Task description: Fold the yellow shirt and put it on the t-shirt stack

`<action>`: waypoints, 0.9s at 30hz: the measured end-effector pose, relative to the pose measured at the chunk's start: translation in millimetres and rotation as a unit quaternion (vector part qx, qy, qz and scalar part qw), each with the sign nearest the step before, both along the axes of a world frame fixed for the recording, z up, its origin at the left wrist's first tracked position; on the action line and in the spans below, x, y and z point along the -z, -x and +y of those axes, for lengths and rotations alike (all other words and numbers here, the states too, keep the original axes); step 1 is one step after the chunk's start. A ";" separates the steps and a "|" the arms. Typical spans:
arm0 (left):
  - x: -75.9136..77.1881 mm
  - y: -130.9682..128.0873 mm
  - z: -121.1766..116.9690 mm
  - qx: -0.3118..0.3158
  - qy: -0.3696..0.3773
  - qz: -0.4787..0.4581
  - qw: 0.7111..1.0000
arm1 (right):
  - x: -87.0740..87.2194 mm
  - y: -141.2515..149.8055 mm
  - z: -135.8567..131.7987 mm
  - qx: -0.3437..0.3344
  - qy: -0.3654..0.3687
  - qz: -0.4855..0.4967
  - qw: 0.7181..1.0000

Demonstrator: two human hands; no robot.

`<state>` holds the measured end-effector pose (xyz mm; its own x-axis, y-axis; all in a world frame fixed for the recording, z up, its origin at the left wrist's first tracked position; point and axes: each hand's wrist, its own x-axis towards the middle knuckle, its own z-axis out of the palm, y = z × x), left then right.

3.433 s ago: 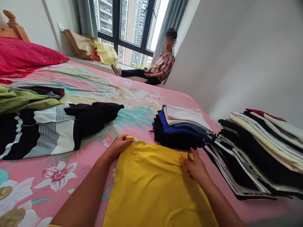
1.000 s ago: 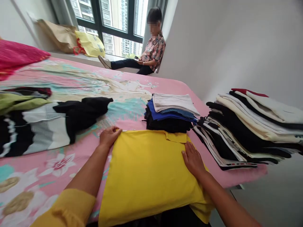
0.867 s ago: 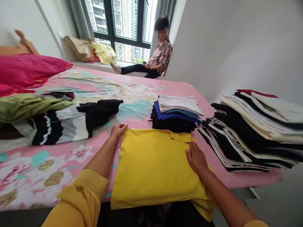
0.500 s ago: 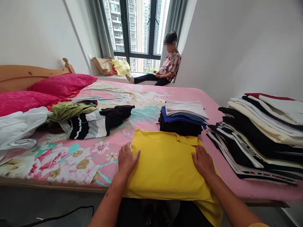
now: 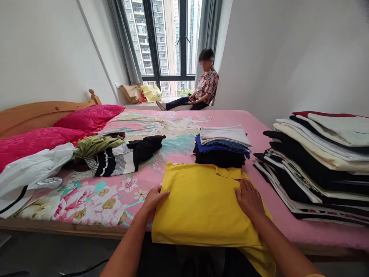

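A yellow garment [image 5: 198, 202] lies flat at the near edge of the pink flowered bed [image 5: 115, 196], part of it hanging over the edge. My left hand [image 5: 154, 198] rests at its left border, fingers curled round the edge of the cloth. My right hand [image 5: 249, 198] lies flat on the garment's right side, fingers stretched out. Just beyond the garment stands a small folded stack [image 5: 221, 148] of black, blue and pale clothes.
A tall stack of folded clothes [image 5: 317, 161] fills the bed's right side. Loose garments [image 5: 115, 154], green, striped and black, lie at the left by red pillows [image 5: 86, 117]. A person [image 5: 201, 86] sits on the window sill beside paper bags [image 5: 144, 93].
My view rose and pulled back from the bed. Both hands slid along the yellow garment from its far corners toward me, the left hand from the top left corner to the left border.
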<state>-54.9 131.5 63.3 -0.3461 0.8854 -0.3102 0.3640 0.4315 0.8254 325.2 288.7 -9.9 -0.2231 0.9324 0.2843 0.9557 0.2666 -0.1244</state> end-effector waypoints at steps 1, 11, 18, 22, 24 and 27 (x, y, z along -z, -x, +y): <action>0.3 0.6 -2.0 0.008 -0.007 -0.016 1.000 | 0.1 -0.2 0.2 0.001 0.005 0.003 1.000; -20.6 18.4 -0.4 0.129 -0.039 -0.037 0.990 | 3.8 2.2 4.6 -0.005 -0.014 0.033 0.999; -0.1 15.1 17.1 0.034 -0.039 0.237 0.970 | 4.6 4.9 7.6 -0.004 -0.023 0.047 0.999; -0.3 12.9 22.2 -0.023 0.006 0.290 0.957 | 7.5 4.6 8.8 0.000 -0.024 0.045 0.999; -3.1 13.7 22.4 -0.018 0.013 0.274 0.961 | 10.1 4.5 9.7 0.001 -0.018 0.046 0.999; -6.2 14.0 21.7 -0.020 0.018 0.259 0.966 | 12.0 4.8 10.4 0.001 -0.007 0.042 0.999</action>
<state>-68.9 153.2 69.5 -0.4967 0.8600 -0.1173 0.7064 0.4791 0.5211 320.4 299.1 -21.9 -0.1966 0.9283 0.3158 0.9424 0.2677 -0.2004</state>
